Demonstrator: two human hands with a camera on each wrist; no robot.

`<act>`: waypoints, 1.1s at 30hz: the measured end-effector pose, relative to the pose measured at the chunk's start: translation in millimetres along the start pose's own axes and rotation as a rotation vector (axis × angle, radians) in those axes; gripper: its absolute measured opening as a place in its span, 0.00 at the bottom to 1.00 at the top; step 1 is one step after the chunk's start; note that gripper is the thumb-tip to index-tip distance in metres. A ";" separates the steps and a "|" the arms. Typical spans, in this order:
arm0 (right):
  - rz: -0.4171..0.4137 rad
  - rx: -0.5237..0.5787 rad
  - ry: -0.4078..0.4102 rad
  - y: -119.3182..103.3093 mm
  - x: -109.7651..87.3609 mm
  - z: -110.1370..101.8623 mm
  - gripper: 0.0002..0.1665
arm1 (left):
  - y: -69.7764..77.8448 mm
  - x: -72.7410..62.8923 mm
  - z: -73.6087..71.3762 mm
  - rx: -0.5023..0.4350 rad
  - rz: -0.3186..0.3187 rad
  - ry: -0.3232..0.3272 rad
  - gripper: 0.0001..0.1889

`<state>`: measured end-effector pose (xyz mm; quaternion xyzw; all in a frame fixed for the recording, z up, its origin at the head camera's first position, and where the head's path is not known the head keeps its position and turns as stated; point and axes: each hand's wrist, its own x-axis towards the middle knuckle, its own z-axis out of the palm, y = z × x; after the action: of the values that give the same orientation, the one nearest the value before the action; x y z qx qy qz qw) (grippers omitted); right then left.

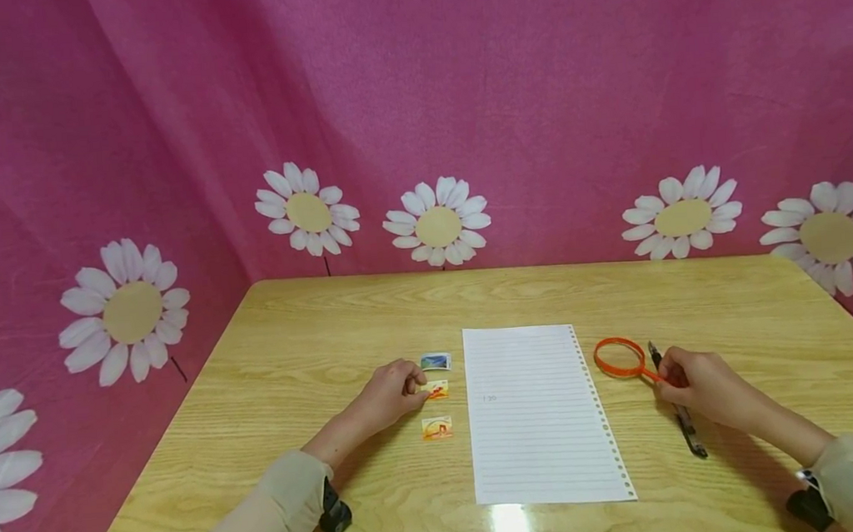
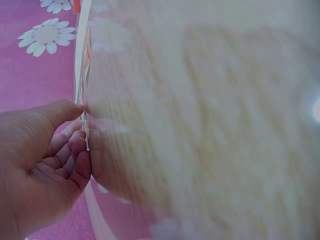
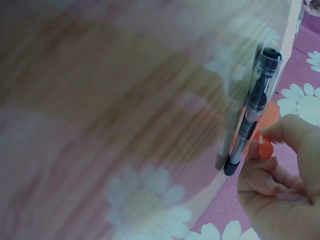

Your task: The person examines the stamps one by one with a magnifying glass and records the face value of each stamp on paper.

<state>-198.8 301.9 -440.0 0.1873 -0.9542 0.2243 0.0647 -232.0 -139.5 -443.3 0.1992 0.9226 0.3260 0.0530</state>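
Note:
My left hand has its curled fingers and thumb at the left edge of the middle stamp, pinching it close to the tabletop. A blue-green stamp lies above it and an orange-yellow stamp below. In the left wrist view the left hand meets the table, and the stamp is hard to make out. My right hand grips the handle of an orange magnifying glass, whose round rim points left. A black-and-clear pen lies beneath that hand, and appears beside its fingers in the right wrist view.
A lined sheet of paper with holes along its right edge lies between the hands, bearing a small faint marking near its left side. The wooden table backs onto a pink flowered cloth.

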 end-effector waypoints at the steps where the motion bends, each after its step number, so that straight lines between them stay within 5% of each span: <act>1: 0.010 0.004 -0.011 -0.5 0.1 -0.3 0.10 | 0.0 0.1 0.0 0.002 -0.001 -0.001 0.05; 8: 0.051 0.005 -0.068 -4.4 3.9 -4.5 0.09 | -0.3 -0.2 0.6 0.019 -0.021 -0.001 0.05; 18: 0.175 0.070 -0.289 -14.7 14.6 -20.7 0.10 | -0.6 0.6 -0.1 0.025 0.001 -0.004 0.05; 24: 0.262 0.148 -0.373 -21.7 18.1 -20.9 0.19 | -1.5 0.6 -1.0 0.011 0.022 -0.008 0.05; 33: 0.260 0.200 -0.426 -30.8 18.8 -14.0 0.17 | -2.7 0.2 -1.6 0.020 0.044 0.001 0.05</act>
<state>-203.7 276.5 -411.2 0.1117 -0.9354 0.2796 -0.1855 -233.4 -142.3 -443.7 0.2196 0.9213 0.3179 0.0436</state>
